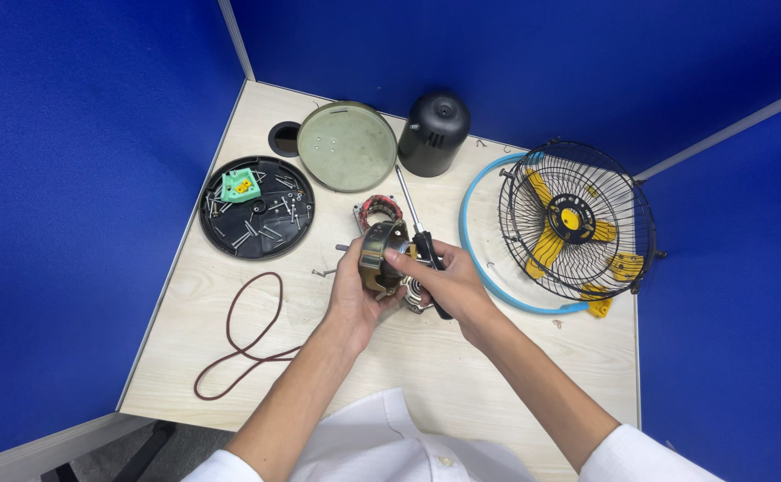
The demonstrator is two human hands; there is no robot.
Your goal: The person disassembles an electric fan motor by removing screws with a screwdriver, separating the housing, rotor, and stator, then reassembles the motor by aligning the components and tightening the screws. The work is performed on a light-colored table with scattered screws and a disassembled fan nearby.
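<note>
Left hand point(352, 290) wraps around the fan motor point(380, 259), held just above the table point(426, 375) at its middle. Right hand point(448, 284) grips the black screwdriver point(417, 234) against its palm, fingertips touching the motor's brass-coloured frame. Risks: motor is gripped one-handed, so it may slip if the fingers shift; the screwdriver may roll out of the shared grip. One loose screw point(322, 272) lies beside the left hand and is easily swept off. Black tray point(256, 207) holds the other screws.

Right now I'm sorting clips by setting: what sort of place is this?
Likely a repair workbench in a partitioned cubicle: blue divider walls, a wooden desk, and a dismantled fan's wire guard beside a tray of screws.
</note>
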